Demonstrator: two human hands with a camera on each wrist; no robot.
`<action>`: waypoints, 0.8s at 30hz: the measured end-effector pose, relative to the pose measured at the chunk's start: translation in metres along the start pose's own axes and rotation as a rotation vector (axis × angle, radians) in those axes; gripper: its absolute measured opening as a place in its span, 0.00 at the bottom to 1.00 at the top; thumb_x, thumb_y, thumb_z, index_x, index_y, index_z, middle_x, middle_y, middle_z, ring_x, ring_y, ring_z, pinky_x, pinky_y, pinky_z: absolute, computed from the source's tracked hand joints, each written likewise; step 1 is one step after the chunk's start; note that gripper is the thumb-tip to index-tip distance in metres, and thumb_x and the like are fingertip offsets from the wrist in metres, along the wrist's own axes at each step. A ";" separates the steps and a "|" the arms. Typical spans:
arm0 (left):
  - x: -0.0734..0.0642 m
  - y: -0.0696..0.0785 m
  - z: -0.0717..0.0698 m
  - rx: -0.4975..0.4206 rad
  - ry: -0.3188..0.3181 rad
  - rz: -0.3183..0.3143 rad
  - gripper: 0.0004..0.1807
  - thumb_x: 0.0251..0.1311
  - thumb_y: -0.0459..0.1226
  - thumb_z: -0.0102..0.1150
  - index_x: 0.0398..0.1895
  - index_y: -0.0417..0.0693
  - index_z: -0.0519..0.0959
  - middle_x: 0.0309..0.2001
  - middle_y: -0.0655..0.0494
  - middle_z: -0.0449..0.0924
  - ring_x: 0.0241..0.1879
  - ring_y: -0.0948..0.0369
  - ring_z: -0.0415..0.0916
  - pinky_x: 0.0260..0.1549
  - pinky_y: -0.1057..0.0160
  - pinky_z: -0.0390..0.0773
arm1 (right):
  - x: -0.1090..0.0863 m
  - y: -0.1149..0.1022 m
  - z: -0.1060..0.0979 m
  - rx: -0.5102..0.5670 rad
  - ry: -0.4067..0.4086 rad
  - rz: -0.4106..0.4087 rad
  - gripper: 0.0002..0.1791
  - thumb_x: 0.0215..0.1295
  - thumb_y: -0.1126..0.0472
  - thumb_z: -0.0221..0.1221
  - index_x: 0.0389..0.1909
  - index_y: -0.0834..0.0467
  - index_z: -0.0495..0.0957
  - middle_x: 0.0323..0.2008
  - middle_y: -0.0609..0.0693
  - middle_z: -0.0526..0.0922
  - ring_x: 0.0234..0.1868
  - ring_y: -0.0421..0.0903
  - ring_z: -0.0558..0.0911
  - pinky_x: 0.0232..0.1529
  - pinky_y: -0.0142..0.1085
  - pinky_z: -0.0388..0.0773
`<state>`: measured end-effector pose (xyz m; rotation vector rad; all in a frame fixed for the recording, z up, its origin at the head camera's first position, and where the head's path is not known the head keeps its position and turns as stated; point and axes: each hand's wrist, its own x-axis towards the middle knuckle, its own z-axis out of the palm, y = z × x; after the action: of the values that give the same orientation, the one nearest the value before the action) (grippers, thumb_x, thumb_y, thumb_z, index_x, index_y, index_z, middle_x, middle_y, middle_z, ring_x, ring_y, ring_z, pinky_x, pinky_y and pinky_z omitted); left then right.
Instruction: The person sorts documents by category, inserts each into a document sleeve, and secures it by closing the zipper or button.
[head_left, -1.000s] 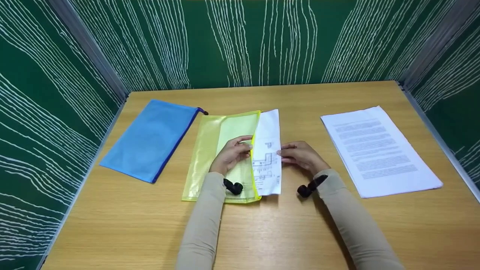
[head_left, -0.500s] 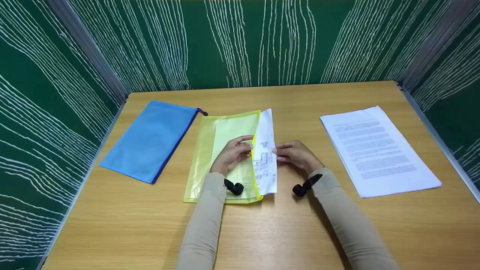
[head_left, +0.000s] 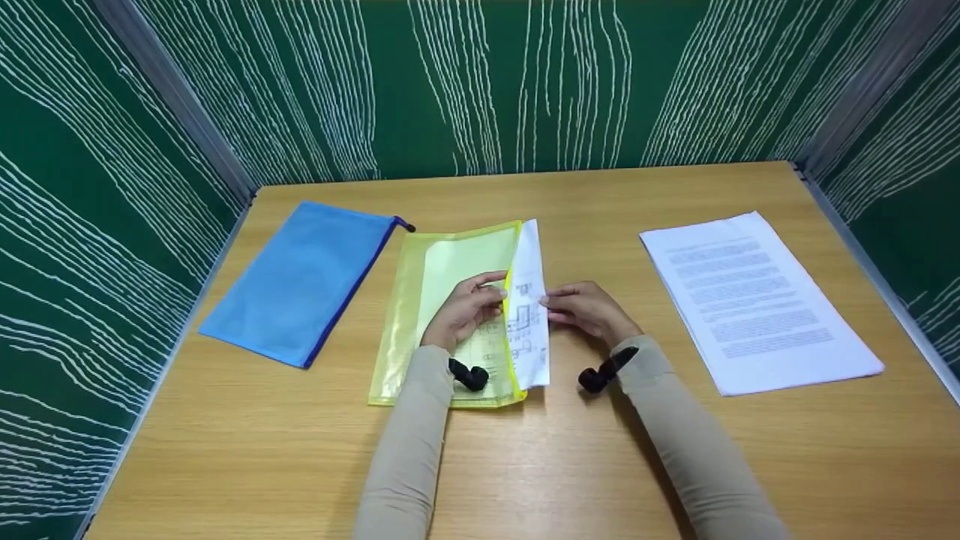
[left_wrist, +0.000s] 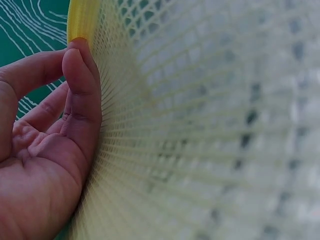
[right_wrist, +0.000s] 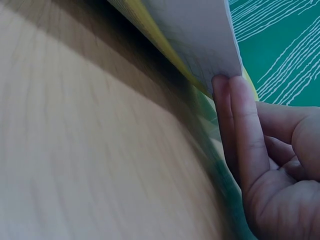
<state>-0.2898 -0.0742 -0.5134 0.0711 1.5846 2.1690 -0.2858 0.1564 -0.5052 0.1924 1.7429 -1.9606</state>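
A yellow see-through mesh document pouch (head_left: 401,315) lies at the middle of the table, its mouth facing right. Printed paper sheets (head_left: 529,255) are mostly inside it, with a strip sticking out past the yellow edge. My left hand (head_left: 465,307) pinches the pouch's upper edge between thumb and fingers. In the left wrist view the mesh (left_wrist: 130,165) stretches away from those fingers. At the sheets' outer edge my right hand (head_left: 589,309) pinches the paper. The right wrist view shows its fingertips (right_wrist: 242,92) against the paper's edge, with the yellow rim just behind.
To the left lies a blue zip pouch (head_left: 300,285) with a dark blue edge and pull. A stack of printed paper (head_left: 757,300) rests on the right side of the wooden table (head_left: 570,472). Green walls (head_left: 510,90) with white lines stand behind and beside it.
My right hand has moved left, sliding the sheets deeper into the yellow pouch, so the strip outside is narrower. The left hand keeps its grip in nearly the same place.
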 end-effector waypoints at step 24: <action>0.005 -0.002 0.003 -0.050 0.001 0.001 0.25 0.62 0.26 0.54 0.64 0.40 0.68 0.28 0.57 0.78 0.21 0.66 0.73 0.24 0.72 0.76 | 0.007 -0.004 0.013 0.062 0.012 0.027 0.09 0.61 0.74 0.59 0.43 0.69 0.77 0.30 0.52 0.83 0.30 0.43 0.86 0.40 0.31 0.83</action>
<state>-0.2931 -0.0688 -0.5159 0.0546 1.5302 2.2088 -0.2909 0.1423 -0.5029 0.2484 1.6802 -1.9993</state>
